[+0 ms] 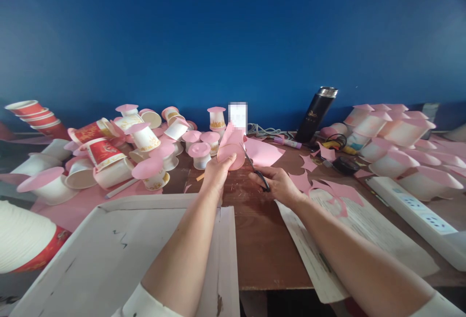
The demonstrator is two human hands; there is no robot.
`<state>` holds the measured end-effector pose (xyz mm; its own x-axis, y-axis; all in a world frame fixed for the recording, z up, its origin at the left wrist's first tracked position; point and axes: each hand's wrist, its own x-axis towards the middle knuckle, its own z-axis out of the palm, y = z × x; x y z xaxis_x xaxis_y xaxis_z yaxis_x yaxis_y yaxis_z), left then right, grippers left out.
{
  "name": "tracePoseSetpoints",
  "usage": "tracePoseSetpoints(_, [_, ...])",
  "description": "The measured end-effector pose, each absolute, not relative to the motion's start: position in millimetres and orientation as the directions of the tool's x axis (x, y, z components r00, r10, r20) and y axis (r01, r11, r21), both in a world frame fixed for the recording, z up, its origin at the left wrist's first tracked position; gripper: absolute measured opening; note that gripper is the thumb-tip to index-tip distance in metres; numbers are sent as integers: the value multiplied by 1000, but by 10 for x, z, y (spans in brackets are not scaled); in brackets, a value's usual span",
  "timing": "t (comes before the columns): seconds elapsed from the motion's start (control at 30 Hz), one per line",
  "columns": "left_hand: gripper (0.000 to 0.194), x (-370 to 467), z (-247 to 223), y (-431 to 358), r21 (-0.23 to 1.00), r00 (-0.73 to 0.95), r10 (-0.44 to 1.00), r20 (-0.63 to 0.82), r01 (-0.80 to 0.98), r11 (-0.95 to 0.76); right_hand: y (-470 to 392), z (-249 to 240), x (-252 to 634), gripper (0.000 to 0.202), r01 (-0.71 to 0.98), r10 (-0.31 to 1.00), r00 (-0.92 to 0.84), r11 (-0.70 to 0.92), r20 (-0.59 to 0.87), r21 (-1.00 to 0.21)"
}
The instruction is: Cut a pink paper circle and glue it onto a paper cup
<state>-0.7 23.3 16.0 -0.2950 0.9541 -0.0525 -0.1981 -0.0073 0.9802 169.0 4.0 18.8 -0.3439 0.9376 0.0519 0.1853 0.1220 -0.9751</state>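
My left hand [217, 169] is closed on a piece of pink paper [232, 135], its thumb lying over a round, disc-shaped part near the bottom. In my right hand [280, 183] is a pair of scissors [260, 179] with black handles, the fingers wrapped round the grips. The blades point up and left, at the right edge of the pink paper. Whether the blades are apart is too small to tell. Behind them a larger pink sheet [264, 152] lies on the brown table [265, 244]. Paper cups with pink discs [199, 154] stand just left of my left hand.
Many paper cups with pink tops [145, 137] crowd the left. More pink-topped cups [396, 127] sit at right, behind a white power strip [418, 215]. A black thermos [316, 113] leans by the blue wall [233, 40]. A white box lid [145, 239] lies front left; printed paper [349, 239] front right.
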Motion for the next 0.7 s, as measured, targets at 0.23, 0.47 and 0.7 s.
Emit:
tracePoseSetpoints(0.23, [33,-8,183,213,1000,-351,936,-2,-21,-6,43,178,1695,35,176,939,-341,103,37,-979])
tracePoseSetpoints(0.47, [27,43,204,173,1000,-305,952,-25,-22,19,54,150,1716,36,148,944,-329,84,31,-985])
tracePoseSetpoints(0.7, [32,23,162,220,997,-276,960,-41,-75,21,51,182,1729,37,177,931,-359,143,72,-974])
